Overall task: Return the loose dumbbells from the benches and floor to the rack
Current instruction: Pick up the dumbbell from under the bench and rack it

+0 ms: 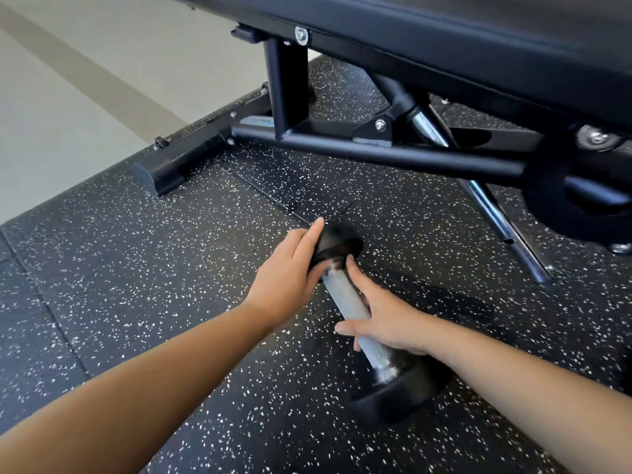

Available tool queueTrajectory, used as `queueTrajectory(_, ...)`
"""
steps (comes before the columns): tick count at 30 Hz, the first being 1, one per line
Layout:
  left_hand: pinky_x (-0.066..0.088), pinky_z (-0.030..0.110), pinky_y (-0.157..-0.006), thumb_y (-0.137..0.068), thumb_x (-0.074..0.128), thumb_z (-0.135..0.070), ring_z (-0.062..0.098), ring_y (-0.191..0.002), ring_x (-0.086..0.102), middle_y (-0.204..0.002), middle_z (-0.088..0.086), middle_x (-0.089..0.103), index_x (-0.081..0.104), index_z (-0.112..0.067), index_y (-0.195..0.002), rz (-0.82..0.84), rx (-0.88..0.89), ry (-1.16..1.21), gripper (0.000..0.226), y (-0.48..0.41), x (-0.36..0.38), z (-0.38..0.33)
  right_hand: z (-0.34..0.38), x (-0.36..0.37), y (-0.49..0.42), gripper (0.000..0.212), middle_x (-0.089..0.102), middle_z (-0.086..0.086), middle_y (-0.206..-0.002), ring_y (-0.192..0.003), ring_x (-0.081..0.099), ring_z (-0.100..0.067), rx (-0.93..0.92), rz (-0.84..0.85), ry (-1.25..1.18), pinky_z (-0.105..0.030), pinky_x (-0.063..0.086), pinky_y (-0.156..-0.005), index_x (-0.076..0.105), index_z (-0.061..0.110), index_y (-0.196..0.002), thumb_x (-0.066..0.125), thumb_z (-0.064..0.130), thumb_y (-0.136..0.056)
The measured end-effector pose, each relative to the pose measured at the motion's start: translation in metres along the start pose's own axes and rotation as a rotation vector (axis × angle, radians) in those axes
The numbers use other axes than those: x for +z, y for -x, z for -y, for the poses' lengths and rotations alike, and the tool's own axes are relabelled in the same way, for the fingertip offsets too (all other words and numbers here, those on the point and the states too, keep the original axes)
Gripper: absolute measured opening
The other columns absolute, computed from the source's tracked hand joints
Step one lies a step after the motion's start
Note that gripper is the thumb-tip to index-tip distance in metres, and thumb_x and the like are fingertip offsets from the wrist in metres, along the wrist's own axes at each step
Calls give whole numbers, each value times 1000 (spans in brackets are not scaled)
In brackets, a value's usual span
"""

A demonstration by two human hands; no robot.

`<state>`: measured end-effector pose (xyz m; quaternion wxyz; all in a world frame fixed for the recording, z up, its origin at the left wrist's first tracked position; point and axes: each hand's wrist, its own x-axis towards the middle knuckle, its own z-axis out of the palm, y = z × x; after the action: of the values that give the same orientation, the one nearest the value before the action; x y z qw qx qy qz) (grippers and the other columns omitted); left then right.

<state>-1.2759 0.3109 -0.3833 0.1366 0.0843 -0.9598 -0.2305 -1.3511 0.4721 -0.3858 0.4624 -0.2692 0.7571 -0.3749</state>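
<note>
1. Two bare forearms come in from the bottom edge, the left one from the lower left corner and the right one from the right side.
2. The dumbbell lies on the black speckled rubber floor, between the two hands. Its near black head is down at the right, below the right wrist, and its ribbed metal handle runs up and to the left.
3. The right hand lies over the handle. The thumb crosses the handle on the left side, the index finger is stretched along the handle toward the far head, and the other fingers go down behind the handle, so the hand holds it.
4. The left hand holds the far head of the dumbbell. Its fingers are almost straight on the top of the head and the thumb presses at the inner side, near the handle.
5. Behind the dumbbell stands a bench with a black metal frame; its cross foot rests on the rubber floor at the left.
6. The dark padded seat of the bench fills the upper right.
7. At the far left, beyond the edge of the rubber, there is a pale smooth floor with a darker stripe.
</note>
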Motion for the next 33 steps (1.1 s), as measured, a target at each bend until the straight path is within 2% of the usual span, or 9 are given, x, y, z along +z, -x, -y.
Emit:
queueTrajectory(2,50,42,-74,-91,52,-26,30,-96,54,-118,12,49,26,-14,-142,21,57,-59,58,0,-7,-11,4,4,15,97,11,2,-156,-60,68,-13,3,23,-14,-26,57,-64,-14,47,-139,63,19,-86)
queueTrajectory(6,52,44,-65,-90,55,-24,33,-83,58,-113,16,53,36,-10,-138,75,119,-85,53,10,-21,-27,7,8,40,90,13,3,-155,-60,66,-16,22,58,-55,-28,58,-58,-12,42,-141,57,19,-89)
queueTrajectory(10,51,42,-65,-89,56,-25,34,-78,59,-110,15,53,39,-13,-137,123,118,-59,52,16,-38,-39,18,1,55,87,8,12,-153,-88,63,-15,16,78,36,-33,57,-78,-9,40,-142,57,20,-89)
queueTrajectory(12,51,42,-65,-87,59,-25,35,-74,59,-105,16,55,42,-13,-135,144,129,-40,52,15,-46,-43,23,-5,62,86,15,10,-152,-93,64,-22,34,97,55,-36,56,-81,-8,42,-142,57,20,-89)
queueTrajectory(15,52,39,-67,-85,63,-22,32,-74,60,-99,12,58,47,-15,-131,151,110,36,50,12,-58,-49,30,-12,70,84,44,-2,-135,-73,66,-22,91,126,4,-41,58,-73,-5,48,-140,56,19,-90)
queueTrajectory(19,50,31,-76,-80,68,-19,14,-78,59,-93,-2,61,56,-27,-123,134,18,209,45,-3,-81,-58,56,-17,83,87,41,-5,-137,-58,66,-13,150,87,-80,-29,58,-57,-2,51,-139,58,13,-89)
queueTrajectory(24,46,18,-77,-77,71,-15,0,-83,58,-92,-16,62,59,-38,-114,180,-200,441,45,-23,-138,-93,122,-25,122,97,34,-5,-145,-65,67,-17,213,33,-159,-27,58,-59,-4,51,-139,62,5,-85)
queueTrajectory(28,43,17,-81,-76,72,-15,2,-84,58,-92,-17,63,61,-42,-108,205,-292,510,44,-31,-210,-132,193,-38,173,100,30,-7,-148,-72,70,-20,266,75,-204,-32,59,-65,-5,52,-139,63,4,-84)
queueTrajectory(33,45,24,-82,-75,73,-17,6,-84,59,-91,-13,64,63,-40,-108,206,-311,541,42,-43,-317,-187,292,-57,240,102,36,-7,-145,-67,71,-16,277,86,-174,-28,58,-61,-6,51,-139,63,3,-83)
